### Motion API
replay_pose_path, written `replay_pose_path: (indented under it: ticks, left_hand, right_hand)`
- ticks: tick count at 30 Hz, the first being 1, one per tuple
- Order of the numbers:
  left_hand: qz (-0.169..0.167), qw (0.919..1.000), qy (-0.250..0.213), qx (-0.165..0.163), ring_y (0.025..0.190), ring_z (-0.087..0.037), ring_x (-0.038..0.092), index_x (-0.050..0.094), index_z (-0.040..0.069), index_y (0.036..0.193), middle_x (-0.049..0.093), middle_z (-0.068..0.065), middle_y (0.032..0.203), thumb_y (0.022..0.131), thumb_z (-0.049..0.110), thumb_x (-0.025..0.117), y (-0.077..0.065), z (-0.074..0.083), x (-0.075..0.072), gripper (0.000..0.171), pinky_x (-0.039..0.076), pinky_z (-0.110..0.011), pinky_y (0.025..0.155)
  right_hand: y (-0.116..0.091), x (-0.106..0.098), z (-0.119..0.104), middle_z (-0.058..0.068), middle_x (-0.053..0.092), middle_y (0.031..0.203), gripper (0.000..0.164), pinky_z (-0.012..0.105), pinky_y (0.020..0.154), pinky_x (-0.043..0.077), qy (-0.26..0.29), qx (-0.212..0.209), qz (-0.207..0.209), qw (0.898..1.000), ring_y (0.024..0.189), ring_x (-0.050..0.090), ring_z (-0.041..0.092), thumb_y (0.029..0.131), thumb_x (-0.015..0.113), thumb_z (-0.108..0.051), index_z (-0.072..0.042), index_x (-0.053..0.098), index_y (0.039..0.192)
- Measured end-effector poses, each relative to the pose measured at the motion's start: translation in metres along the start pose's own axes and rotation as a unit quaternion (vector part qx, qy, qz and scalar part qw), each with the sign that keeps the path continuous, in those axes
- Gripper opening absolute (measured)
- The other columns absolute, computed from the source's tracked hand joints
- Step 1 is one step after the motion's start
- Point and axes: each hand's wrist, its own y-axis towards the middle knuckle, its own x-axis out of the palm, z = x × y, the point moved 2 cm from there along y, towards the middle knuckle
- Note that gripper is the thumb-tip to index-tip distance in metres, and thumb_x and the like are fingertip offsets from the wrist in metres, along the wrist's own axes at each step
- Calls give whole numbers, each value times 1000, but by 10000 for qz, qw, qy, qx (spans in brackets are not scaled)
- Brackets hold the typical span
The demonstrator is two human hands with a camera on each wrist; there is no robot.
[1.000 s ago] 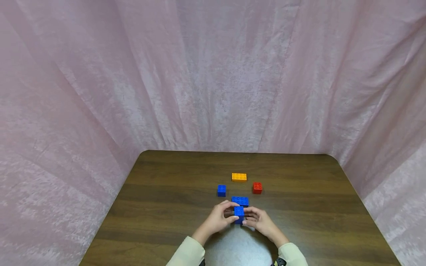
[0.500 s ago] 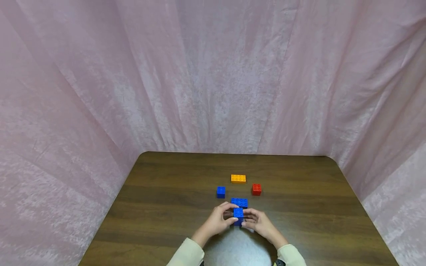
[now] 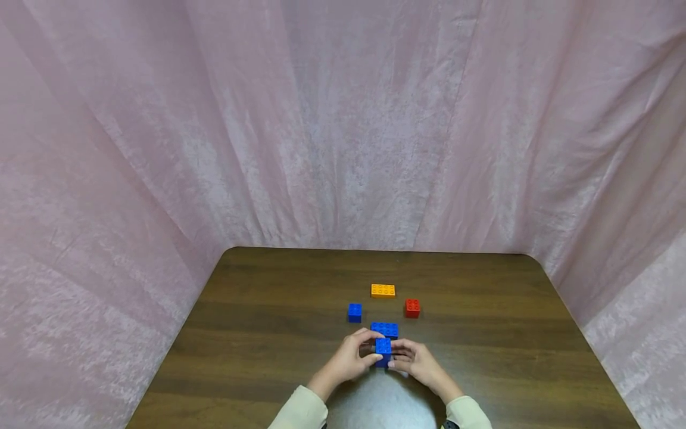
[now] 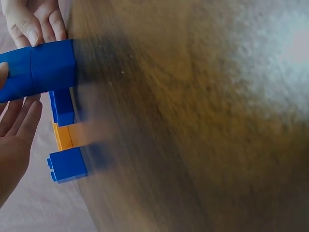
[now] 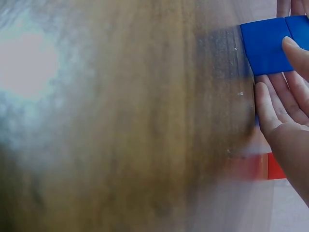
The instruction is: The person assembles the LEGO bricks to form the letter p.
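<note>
Two blue toy building bricks [image 3: 383,347] form an upright stack near the front of the table, a seam between them in both wrist views. My left hand [image 3: 347,357] grips the upper brick from the left, thumb on the near face. From the right, my right hand [image 3: 420,364] pinches the stack, its thumb by the seam in the right wrist view and its other fingers behind. Right behind the stack lies a longer blue brick [image 3: 384,329], partly covered by the left fingers in the head view.
Farther back on the wooden table [image 3: 257,333] lie a small blue brick [image 3: 355,313] at left, a red brick [image 3: 412,308] at right and a yellow-orange brick [image 3: 383,291] behind them. A pink curtain [image 3: 343,131] hangs around the table's far side.
The whole head view has shifted slightly, so table and bricks appear a little lower. Both hands keep their hold on the blue stack.
</note>
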Motion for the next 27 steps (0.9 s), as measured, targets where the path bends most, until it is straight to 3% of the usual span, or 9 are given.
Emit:
replay_pose_path:
  ticks: [6, 13, 20, 23, 27]
  left_hand:
    - [102, 9997, 20, 219, 102, -19, 63, 62, 9, 117, 61, -6, 109, 88, 6, 69, 0, -2, 2, 30, 53, -33, 92]
    - [396, 9963, -741, 161, 103, -32, 62, 59, -1, 118, 57, -15, 110, 86, -3, 68, -6, -8, 10, 33, 53, -40, 92]
    - [619, 9907, -1201, -152, 106, -36, 59, 58, -6, 118, 57, -20, 114, 85, -6, 69, -7, -8, 12, 35, 51, -45, 94]
    - [627, 9896, -1251, -345, 107, -33, 59, 59, -4, 118, 58, -19, 115, 85, -3, 70, -6, -7, 11, 35, 50, -42, 95]
    - [645, 9869, -1401, -474, 108, -32, 59, 60, -2, 118, 60, -18, 117, 84, -1, 71, -8, -5, 10, 36, 50, -44, 96]
  right_hand:
    - [1, -1, -1, 27, 60, 117, 40, 28, 89, 54, -17, -18, 54, 10000, 109, 59, 39, 87, 69, -1, 15, 53, 119]
    - [-1, 1, 2, 25, 60, 118, 41, 29, 92, 53, -147, -59, -58, 9999, 109, 60, 30, 87, 69, -4, 14, 52, 120]
    - [-1, -2, 1, 34, 57, 114, 38, 35, 93, 53, -444, -755, -168, 9960, 104, 61, 15, 88, 63, 6, 20, 48, 120]
    - [-2, -6, -2, 36, 57, 112, 36, 35, 91, 53, -556, -1014, -125, 9932, 103, 62, 20, 87, 61, 9, 21, 48, 119]
    - [-1, -11, -6, 36, 58, 111, 33, 31, 89, 54, -650, -1168, 88, 9910, 103, 62, 37, 88, 61, 8, 19, 52, 118]
